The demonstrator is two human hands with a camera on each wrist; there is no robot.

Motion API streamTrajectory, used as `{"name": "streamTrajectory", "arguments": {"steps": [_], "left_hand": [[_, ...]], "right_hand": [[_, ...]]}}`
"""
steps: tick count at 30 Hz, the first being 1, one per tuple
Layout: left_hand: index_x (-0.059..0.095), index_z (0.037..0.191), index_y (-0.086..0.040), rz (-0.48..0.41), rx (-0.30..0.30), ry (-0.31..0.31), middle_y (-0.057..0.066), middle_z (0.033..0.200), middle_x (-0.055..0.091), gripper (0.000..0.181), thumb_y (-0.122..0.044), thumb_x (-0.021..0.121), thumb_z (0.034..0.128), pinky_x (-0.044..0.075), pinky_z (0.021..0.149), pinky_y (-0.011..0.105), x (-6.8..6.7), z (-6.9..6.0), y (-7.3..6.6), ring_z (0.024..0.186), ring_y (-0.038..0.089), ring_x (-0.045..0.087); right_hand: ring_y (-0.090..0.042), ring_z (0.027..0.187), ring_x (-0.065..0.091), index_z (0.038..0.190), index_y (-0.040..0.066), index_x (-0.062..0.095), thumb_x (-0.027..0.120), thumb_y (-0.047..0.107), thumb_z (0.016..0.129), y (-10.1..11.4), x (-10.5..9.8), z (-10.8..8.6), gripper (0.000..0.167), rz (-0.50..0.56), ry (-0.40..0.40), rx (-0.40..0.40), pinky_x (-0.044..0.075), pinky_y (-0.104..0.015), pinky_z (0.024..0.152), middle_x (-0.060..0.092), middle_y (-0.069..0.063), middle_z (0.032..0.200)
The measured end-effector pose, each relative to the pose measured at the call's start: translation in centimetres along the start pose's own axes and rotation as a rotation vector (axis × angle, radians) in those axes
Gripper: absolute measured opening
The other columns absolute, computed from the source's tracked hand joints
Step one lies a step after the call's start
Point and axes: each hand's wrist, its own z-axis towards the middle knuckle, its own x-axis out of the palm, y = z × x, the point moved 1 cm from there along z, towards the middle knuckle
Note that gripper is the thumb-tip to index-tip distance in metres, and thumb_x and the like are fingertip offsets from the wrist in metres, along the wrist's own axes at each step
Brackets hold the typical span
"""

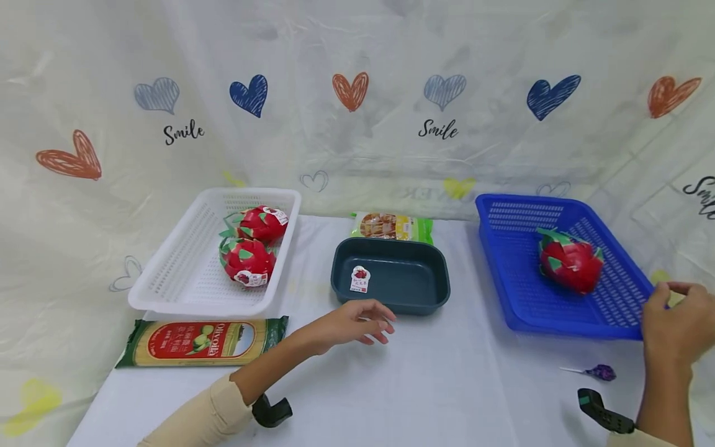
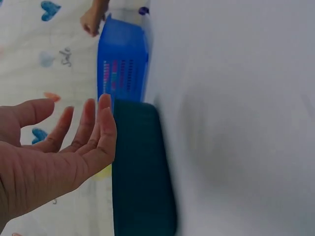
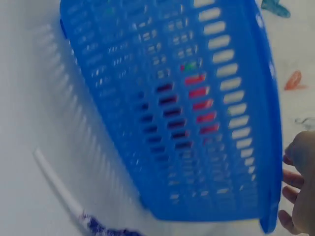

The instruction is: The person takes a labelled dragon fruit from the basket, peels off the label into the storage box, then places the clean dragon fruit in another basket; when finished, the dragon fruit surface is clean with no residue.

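"Left hand (image 1: 359, 323)?"
"Fingers loosely spread; just beyond it, a dark-green box (image 1: 408, 273) with 1 sticker (image 1: 360, 280)."
"Right hand (image 1: 678, 320)?"
"Bent, cut off at the edge; slotted blue basket (image 1: 519, 267) just left. Gripping? Can't tell."

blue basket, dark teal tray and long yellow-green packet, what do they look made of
The blue slotted rectangular basket: likely moulded plastic, slightly glossy, from its regular slots and rim highlights.
The dark teal round-cornered rectangular tray: smooth with a soft sheen and no visible seams; probably plastic, possibly coated metal.
The long yellow-green printed packet: probably thin plastic film, given its flattened ends.
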Motion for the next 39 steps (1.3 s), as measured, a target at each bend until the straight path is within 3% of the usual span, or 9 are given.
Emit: {"name": "streamTrajectory", "arguments": {"steps": [4, 7, 11, 16, 21, 27, 31, 35, 39], "left_hand": [[0.058, 0.125, -0.01, 0.019, 0.016, -0.071, 0.01, 0.119, 0.067, 0.032, -0.025, 0.059, 0.0978, 0.056, 0.091, 0.036, -2.0, -1.3, 0.1, 0.102, 0.023, 0.069], [0.057, 0.128, -0.011, 0.033, 0.021, -0.127, 0.012, 0.122, 0.066, 0.034, -0.027, 0.059, 0.098, 0.055, 0.092, 0.038, -3.8, -2.2, -0.1, 0.104, 0.024, 0.068], [0.054, 0.13, -0.011, 0.017, 0.02, -0.192, 0.015, 0.126, 0.063, 0.036, -0.027, 0.058, 0.0985, 0.054, 0.094, 0.04, -6.4, -3.3, -0.5, 0.109, 0.029, 0.067], [0.051, 0.133, -0.011, -0.038, 0.02, -0.266, 0.016, 0.13, 0.06, 0.037, -0.027, 0.056, 0.0993, 0.054, 0.095, 0.039, -10.0, -4.6, -2.0, 0.109, 0.026, 0.067], [0.047, 0.137, -0.005, -0.137, 0.06, -0.321, 0.018, 0.13, 0.059, 0.04, -0.023, 0.052, 0.1015, 0.052, 0.098, 0.04, -13.9, -5.9, -3.6, 0.109, 0.025, 0.068], [0.053, 0.125, -0.012, -0.228, 0.054, -0.409, 0.0, 0.11, 0.07, 0.024, -0.02, 0.051, 0.102, 0.055, 0.091, 0.035, -18.8, -6.9, -4.1, 0.101, 0.019, 0.071], [0.053, 0.124, -0.015, -0.223, 0.031, -0.479, 0.0, 0.11, 0.069, 0.023, -0.022, 0.052, 0.1017, 0.057, 0.086, 0.031, -21.0, -7.5, -4.2, 0.1, 0.019, 0.07], [0.052, 0.124, -0.017, -0.165, -0.031, -0.55, 0.005, 0.12, 0.065, 0.025, -0.028, 0.053, 0.1008, 0.057, 0.088, 0.032, -22.8, -7.8, -3.7, 0.098, 0.016, 0.069], [0.051, 0.124, -0.018, -0.098, -0.086, -0.622, 0.014, 0.131, 0.059, 0.029, -0.033, 0.054, 0.0999, 0.056, 0.091, 0.034, -24.7, -8.2, -3.2, 0.094, 0.014, 0.068]], "right_hand": [[-0.045, 0.128, 0.042, 0.131, -0.008, 0.052, 0.036, 0.029, 0.104, 3.0, -0.2, -1.1, 0.049, 0.086, -0.104, -0.146, 0.024, -0.055, 0.113, 0.052, -0.034, 0.131], [-0.046, 0.123, 0.047, 0.122, -0.01, 0.058, 0.045, 0.03, 0.102, 5.8, 0.1, -2.2, 0.047, 0.193, -0.167, -0.33, 0.028, -0.051, 0.113, 0.058, -0.034, 0.122], [-0.039, 0.113, 0.057, 0.114, -0.008, 0.064, 0.058, 0.027, 0.097, 9.6, 1.4, -4.2, 0.039, 0.367, -0.155, -0.514, 0.038, -0.024, 0.104, 0.064, -0.029, 0.113], [0.006, 0.093, 0.057, 0.105, -0.007, 0.068, 0.066, 0.013, 0.092, 14.6, 3.7, -7.6, 0.024, 0.579, -0.046, -0.683, 0.038, 0.001, 0.079, 0.068, -0.025, 0.101], [0.018, 0.083, 0.054, 0.101, -0.006, 0.067, 0.066, 0.008, 0.092, 19.5, 6.4, -12.0, 0.017, 0.695, 0.186, -0.771, 0.044, -0.001, 0.073, 0.07, -0.02, 0.092], [-0.016, 0.076, 0.069, 0.105, -0.001, 0.066, 0.063, 0.01, 0.095, 24.1, 9.3, -18.6, 0.015, 0.79, 0.573, -0.845, 0.054, -0.014, 0.065, 0.071, -0.013, 0.091], [-0.03, 0.08, 0.069, 0.108, 0.001, 0.064, 0.062, 0.014, 0.096, 25.9, 10.9, -22.6, 0.018, 0.864, 0.817, -0.849, 0.059, -0.028, 0.066, 0.07, -0.013, 0.095], [-0.028, 0.083, 0.071, 0.11, 0.001, 0.063, 0.062, 0.015, 0.096, 27.0, 12.2, -26.3, 0.02, 0.91, 1.07, -0.745, 0.06, -0.04, 0.069, 0.069, -0.019, 0.101], [-0.02, 0.091, 0.071, 0.117, 0.0, 0.059, 0.062, 0.015, 0.096, 28.2, 13.0, -29.6, 0.026, 0.921, 1.396, -0.513, 0.06, -0.038, 0.077, 0.066, -0.024, 0.11]]}}
